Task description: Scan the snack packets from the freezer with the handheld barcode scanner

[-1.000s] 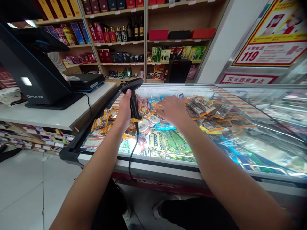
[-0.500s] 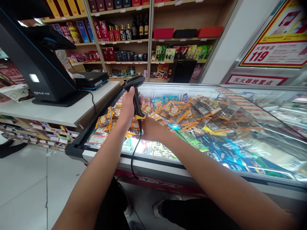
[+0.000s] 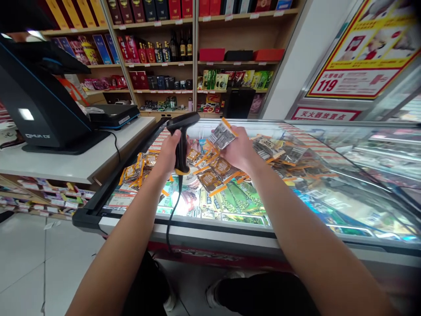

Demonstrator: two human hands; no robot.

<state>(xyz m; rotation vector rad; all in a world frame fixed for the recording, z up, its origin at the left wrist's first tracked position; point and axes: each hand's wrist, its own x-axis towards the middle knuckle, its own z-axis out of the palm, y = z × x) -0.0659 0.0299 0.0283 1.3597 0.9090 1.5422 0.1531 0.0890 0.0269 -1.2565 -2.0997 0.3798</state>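
My left hand [image 3: 169, 151] is wrapped round the grip of a black barcode scanner [image 3: 181, 145] with a yellow tip at its base. The scanner stands upright, its head tilted toward the right, and a black cable [image 3: 174, 210] hangs from it. In my right hand [image 3: 240, 149] is a snack packet [image 3: 222, 134] with orange edges, its printed silvery back turned up toward the scanner. Below both hands lie several similar orange-edged packets [image 3: 210, 179] on the goods in the freezer chest.
The freezer's frame [image 3: 213, 230] runs along my front, its glass lid [image 3: 329, 175] on the right. At left a counter [image 3: 66, 164] carries a cash register [image 3: 49, 96] and a scale [image 3: 113, 116]. Behind are stocked shelves [image 3: 154, 63]; a fire notice [image 3: 355, 83] hangs on the right wall.
My right hand has moved from behind the scanner, up and to the right, and now shows the packet. My left hand still holds the scanner. The view has shifted a little.
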